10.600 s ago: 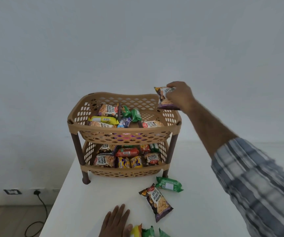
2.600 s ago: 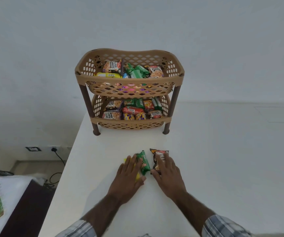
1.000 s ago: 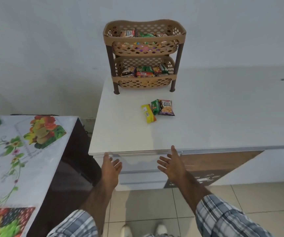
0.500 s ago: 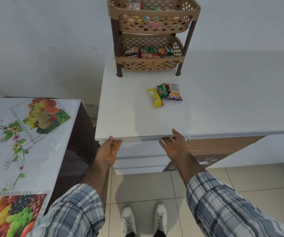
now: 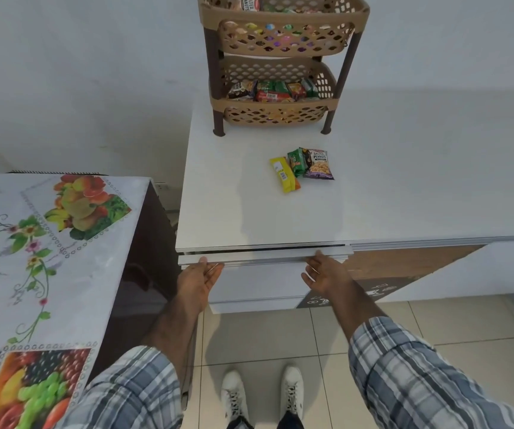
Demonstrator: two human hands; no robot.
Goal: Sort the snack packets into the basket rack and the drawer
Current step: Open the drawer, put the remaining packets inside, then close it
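Three snack packets lie together on the white countertop [image 5: 249, 212]: a yellow one [image 5: 285, 176], a green one [image 5: 296, 161] and a salted peanuts packet [image 5: 319, 166]. Behind them stands the tan two-tier basket rack [image 5: 280, 104], with several packets in both tiers. Below the counter's front edge, the white drawer [image 5: 258, 281] stands out a little, showing a dark gap. My left hand [image 5: 198, 278] has its fingers hooked on the drawer's top lip at the left end. My right hand [image 5: 325, 274] holds the same lip at the right end. Both palms face up.
A table with a fruit-print cloth [image 5: 48, 243] stands close on the left, beside the counter. A brown panel [image 5: 404, 264] sits to the right of the drawer. My white shoes [image 5: 261, 394] stand on the tiled floor below it.
My fingertips have moved up onto the drawer's lip and the drawer front has come out slightly from under the counter. The three packets have not moved.
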